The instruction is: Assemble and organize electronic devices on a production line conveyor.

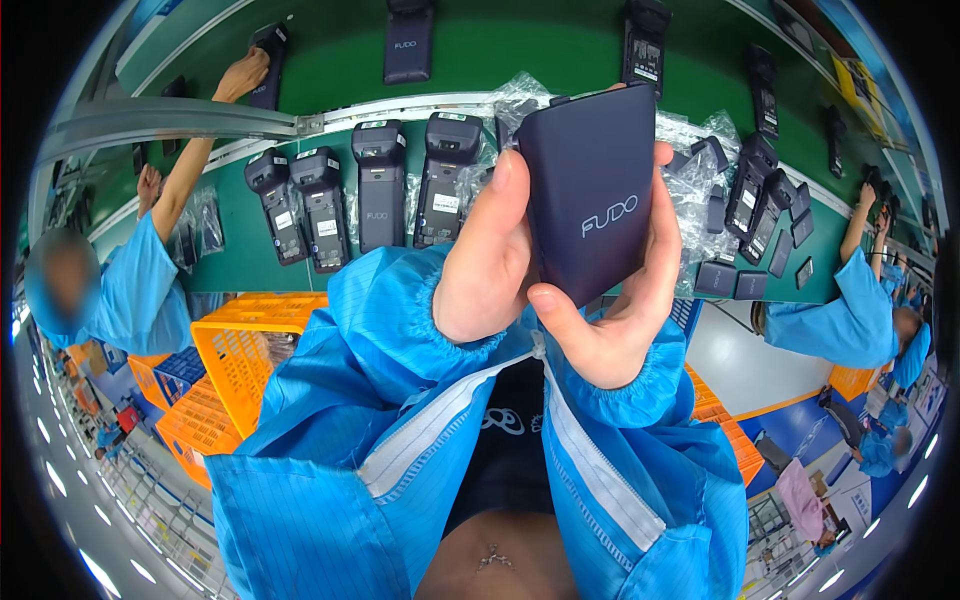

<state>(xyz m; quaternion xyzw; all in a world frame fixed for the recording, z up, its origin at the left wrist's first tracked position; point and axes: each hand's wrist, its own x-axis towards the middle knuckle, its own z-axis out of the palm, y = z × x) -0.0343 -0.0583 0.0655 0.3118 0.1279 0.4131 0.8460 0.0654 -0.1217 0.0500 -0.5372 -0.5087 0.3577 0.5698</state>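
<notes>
Raised over the bench, a dark navy handheld terminal point(588, 180) shows me its smooth back with pale lettering. My left hand point(485, 260) is closed on its left side, thumb up along the edge; its other fingers are hidden behind. My right hand point(628, 315) wraps the lower right, with the thumb at the bottom corner and fingers along the right edge. Behind it, several similar terminals point(380, 200) stand in a row on the green bench point(230, 205). Some have open backs with white labels.
Crumpled clear plastic bags point(690, 205) lie right of the held terminal, beside more terminals point(745, 200) and small dark covers point(715, 278). Beyond a metal rail runs a green belt point(520, 45) carrying devices. A co-worker's hand point(245, 75) touches one. Orange crates point(225, 370) stand at left.
</notes>
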